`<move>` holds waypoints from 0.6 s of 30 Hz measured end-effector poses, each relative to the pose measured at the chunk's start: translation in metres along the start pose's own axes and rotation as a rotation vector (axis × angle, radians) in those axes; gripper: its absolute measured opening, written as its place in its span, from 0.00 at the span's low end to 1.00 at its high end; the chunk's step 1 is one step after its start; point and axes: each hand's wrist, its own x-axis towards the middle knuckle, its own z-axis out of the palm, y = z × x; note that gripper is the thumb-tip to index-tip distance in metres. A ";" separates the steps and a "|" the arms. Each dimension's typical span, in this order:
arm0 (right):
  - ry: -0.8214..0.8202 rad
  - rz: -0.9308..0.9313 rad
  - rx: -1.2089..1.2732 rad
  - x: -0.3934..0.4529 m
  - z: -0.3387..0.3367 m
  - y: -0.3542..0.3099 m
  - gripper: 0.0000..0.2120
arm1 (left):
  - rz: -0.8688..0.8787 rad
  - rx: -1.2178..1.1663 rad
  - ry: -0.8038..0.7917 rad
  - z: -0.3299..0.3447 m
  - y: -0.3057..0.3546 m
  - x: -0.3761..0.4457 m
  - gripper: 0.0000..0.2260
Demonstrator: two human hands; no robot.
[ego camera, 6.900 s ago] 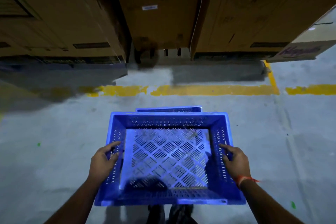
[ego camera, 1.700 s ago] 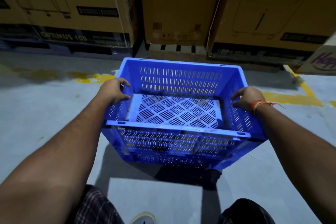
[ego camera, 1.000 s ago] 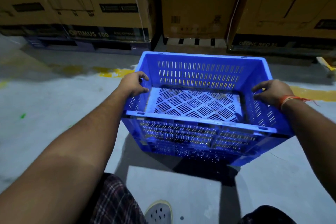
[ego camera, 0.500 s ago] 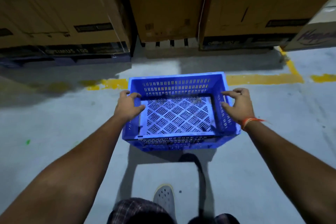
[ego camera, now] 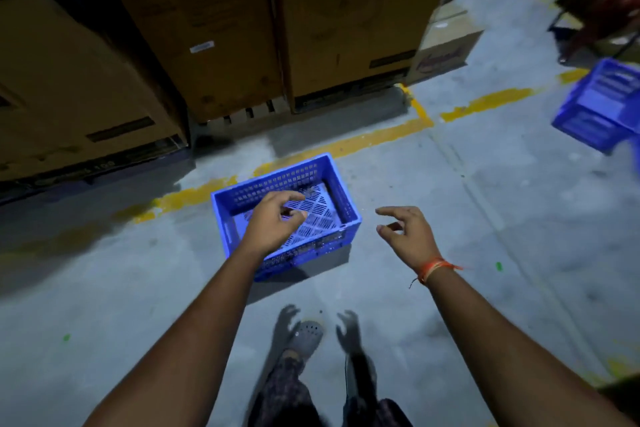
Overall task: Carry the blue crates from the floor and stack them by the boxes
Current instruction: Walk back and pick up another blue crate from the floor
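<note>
Two blue crates (ego camera: pixel 341 191) (ego camera: pixel 601 104) well apart; cardboard boxes (ego camera: pixel 214 28) behind nearer.

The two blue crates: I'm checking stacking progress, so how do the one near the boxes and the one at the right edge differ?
The near crate sits whole on the floor by the yellow line, its open top and lattice bottom showing; the right-edge crate is blurred, tilted in view and cut off by the frame. The near one is beside the cardboard boxes; the other lies farther off. Both are blue slotted plastic, and neither is held.

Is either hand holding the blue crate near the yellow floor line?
No. The blue crate sits on the floor, and the left hand and right hand hover empty, fingers loose.
</note>
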 end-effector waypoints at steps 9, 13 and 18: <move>0.307 0.336 0.122 -0.141 -0.027 0.021 0.15 | 0.261 0.036 -0.408 0.048 0.063 -0.002 0.13; 0.514 0.515 0.168 -0.218 -0.018 0.039 0.15 | 0.373 0.080 -0.653 0.091 0.084 -0.013 0.13; 0.735 0.722 0.224 -0.320 0.003 0.054 0.16 | 0.505 0.182 -0.908 0.156 0.107 -0.049 0.13</move>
